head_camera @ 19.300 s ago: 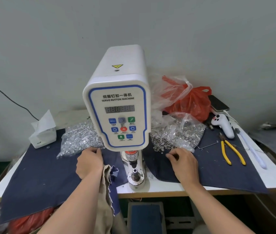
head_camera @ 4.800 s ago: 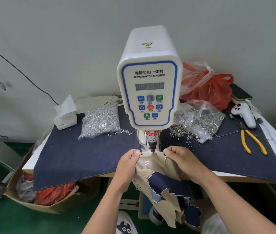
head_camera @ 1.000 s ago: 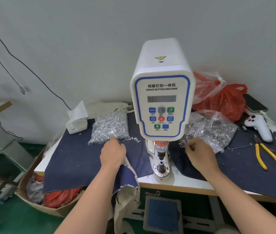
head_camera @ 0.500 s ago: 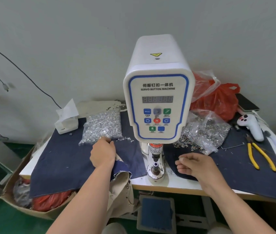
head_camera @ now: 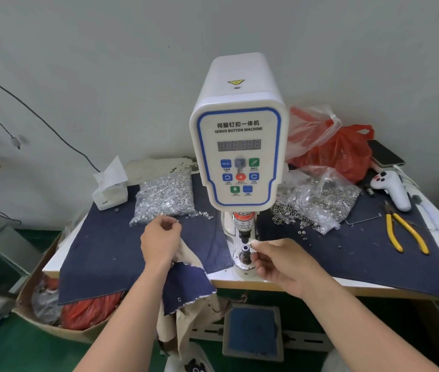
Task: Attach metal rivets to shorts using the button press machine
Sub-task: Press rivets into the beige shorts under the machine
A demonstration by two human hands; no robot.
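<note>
The white servo button machine stands mid-table, its lower die post bare under the punch. My right hand pinches a small metal rivet part just right of the die post. My left hand hovers by the left bag of silver rivets, pinching a tiny silver piece at its fingertips. The beige shorts with navy lining hang over the table edge under my left wrist.
A second bag of ring-shaped rivet parts lies right of the machine on navy cloth. Yellow pliers, a white controller, a red bag, a tissue box. A foot pedal sits below.
My right hand moved from the right bag to the die post with a rivet part. My left hand lifted off the left bag's edge, holding a small piece.
</note>
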